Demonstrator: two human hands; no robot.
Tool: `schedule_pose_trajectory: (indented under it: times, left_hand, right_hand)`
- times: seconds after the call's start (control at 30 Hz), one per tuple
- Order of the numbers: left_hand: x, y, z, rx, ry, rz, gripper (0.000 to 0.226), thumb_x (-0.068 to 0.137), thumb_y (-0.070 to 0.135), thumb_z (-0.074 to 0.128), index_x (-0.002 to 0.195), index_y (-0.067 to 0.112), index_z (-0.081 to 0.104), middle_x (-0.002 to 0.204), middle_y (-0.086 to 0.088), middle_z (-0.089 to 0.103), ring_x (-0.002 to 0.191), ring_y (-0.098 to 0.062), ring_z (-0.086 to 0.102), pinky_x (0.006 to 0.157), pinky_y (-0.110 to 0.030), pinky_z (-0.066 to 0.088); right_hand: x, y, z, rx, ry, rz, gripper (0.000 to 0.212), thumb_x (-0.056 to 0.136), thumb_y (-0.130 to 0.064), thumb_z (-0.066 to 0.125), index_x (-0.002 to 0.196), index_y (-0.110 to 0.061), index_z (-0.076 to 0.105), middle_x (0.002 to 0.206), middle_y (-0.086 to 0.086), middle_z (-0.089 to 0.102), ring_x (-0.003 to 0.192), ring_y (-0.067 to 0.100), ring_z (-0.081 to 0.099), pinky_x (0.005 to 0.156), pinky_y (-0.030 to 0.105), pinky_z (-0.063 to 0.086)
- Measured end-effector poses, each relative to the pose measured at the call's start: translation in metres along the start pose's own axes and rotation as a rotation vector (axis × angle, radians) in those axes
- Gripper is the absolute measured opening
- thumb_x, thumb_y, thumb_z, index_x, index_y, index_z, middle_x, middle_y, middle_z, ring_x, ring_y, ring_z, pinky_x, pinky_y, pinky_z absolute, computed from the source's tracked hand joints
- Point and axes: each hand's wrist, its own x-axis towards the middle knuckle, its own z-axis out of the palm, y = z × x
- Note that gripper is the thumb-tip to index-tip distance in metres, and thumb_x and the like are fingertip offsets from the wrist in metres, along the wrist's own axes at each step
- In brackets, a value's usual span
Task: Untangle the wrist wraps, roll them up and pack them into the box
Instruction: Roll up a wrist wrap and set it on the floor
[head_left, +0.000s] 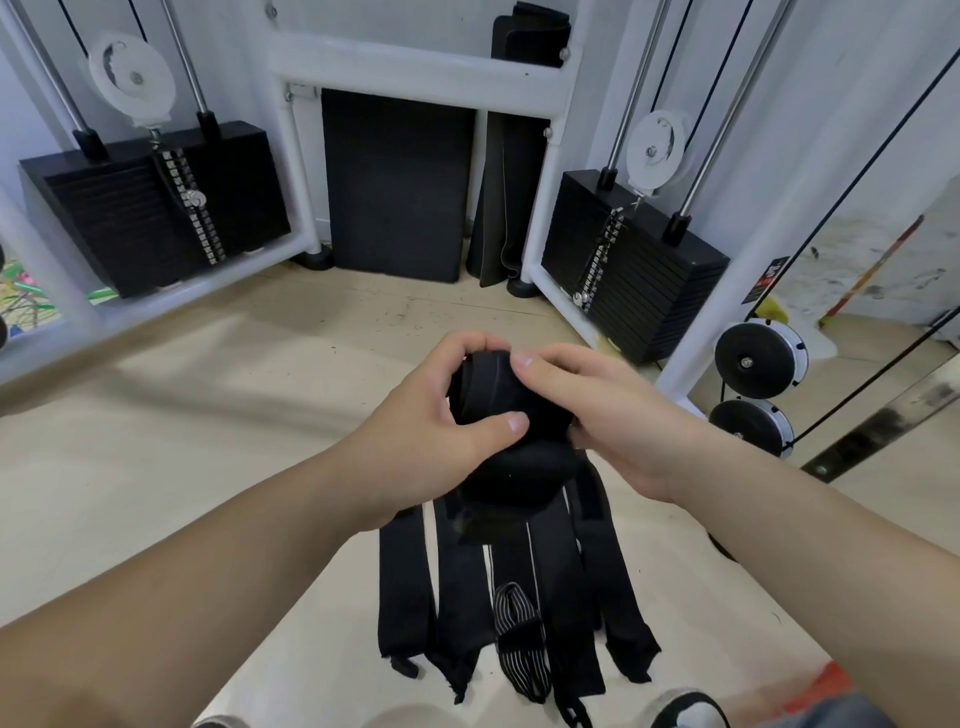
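Observation:
A bundle of black wrist wraps (496, 400) is held up in front of me over the floor. My left hand (431, 431) grips the bunched top from the left, thumb pressed on its front. My right hand (597, 410) pinches the same knot from the right, thumb on top. Several long black straps (457, 587) hang down from the bundle, tangled together, and one striped black-and-white wrap (519, 639) dangles among them. No box shows in this view.
Two black weight stacks (156, 218) (628, 270) stand on a white cable machine frame (415, 67). Black mats (395, 182) lean at the back. Pulley wheels (753, 358) sit at the right. My shoes (685, 712) show on the light wooden floor (208, 441).

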Motion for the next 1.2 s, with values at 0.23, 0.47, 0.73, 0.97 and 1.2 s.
schedule_pose_trajectory:
  times: [0.23,0.47,0.73,0.97,1.2]
  left_hand:
    - [-0.001,0.004,-0.01,0.104,-0.059,-0.046,0.077,0.089,0.002,0.08,0.146,0.045,0.051,0.119,0.019,0.07,0.102,-0.007,0.076,0.08,-0.026,0.064]
    - [0.005,-0.001,-0.014,-0.006,-0.138,-0.231,0.054,0.079,0.032,0.086,0.131,0.026,0.071,0.122,-0.002,0.078,0.115,-0.02,0.075,0.108,-0.046,0.054]
    - [0.003,-0.001,-0.005,0.093,0.004,-0.26,0.056,0.073,0.063,0.086,0.117,0.031,0.072,0.102,0.006,0.081,0.094,-0.014,0.08,0.088,-0.04,0.065]
    - [0.002,-0.012,-0.003,0.215,0.031,-0.157,0.064,0.068,0.047,0.097,0.122,0.033,0.065,0.104,0.014,0.078,0.091,-0.004,0.077,0.074,-0.028,0.061]
    - [0.005,-0.015,-0.01,0.432,-0.02,-0.058,0.067,0.067,0.056,0.086,0.125,0.041,0.057,0.113,0.019,0.072,0.106,-0.004,0.071,0.094,-0.04,0.06]
  right_hand:
    - [0.001,0.004,-0.018,0.112,-0.346,0.162,0.057,0.097,-0.036,0.07,0.142,-0.002,0.062,0.139,0.022,0.068,0.129,0.035,0.068,0.107,0.052,0.056]
    - [0.001,0.004,-0.023,0.079,-0.207,0.208,0.077,0.083,-0.043,0.086,0.141,0.001,0.06,0.136,0.024,0.069,0.128,0.04,0.067,0.106,0.059,0.056]
    - [0.003,0.007,-0.015,0.266,-0.08,0.145,0.04,0.069,-0.005,0.083,0.101,-0.013,0.061,0.106,0.02,0.072,0.107,0.036,0.074,0.093,0.049,0.061]
    - [0.004,0.01,0.0,0.18,0.034,0.087,0.039,0.077,0.007,0.082,0.096,-0.014,0.056,0.091,0.011,0.071,0.089,0.029,0.073,0.088,0.045,0.06]
    - [0.001,0.002,-0.008,0.088,-0.173,0.086,0.052,0.07,-0.008,0.082,0.11,-0.019,0.051,0.099,0.013,0.068,0.096,0.029,0.067,0.096,0.047,0.051]
